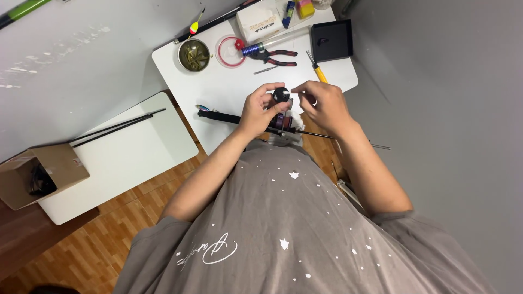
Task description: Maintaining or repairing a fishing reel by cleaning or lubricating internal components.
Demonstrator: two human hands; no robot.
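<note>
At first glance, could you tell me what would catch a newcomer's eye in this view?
Mid-frame, the left hand holds a small round black part over the white table, and the right hand pinches beside it. Beneath them lies a thin black rod. Red-handled pliers and a black tray sit at the far edge.

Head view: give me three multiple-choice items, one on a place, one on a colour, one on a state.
1. Where is the black tray?
A. table's far right corner
B. on the floor
C. in the cardboard box

2. What colour are the pliers' handles?
A. green
B. red and black
C. white

3. What is the left hand doing?
A. lying flat
B. hanging off the table
C. holding a small round black part

Key: 1 A, it sits by the table's corner; 2 B, both colours show; 3 C, fingers wrap it, right hand alongside.
</note>
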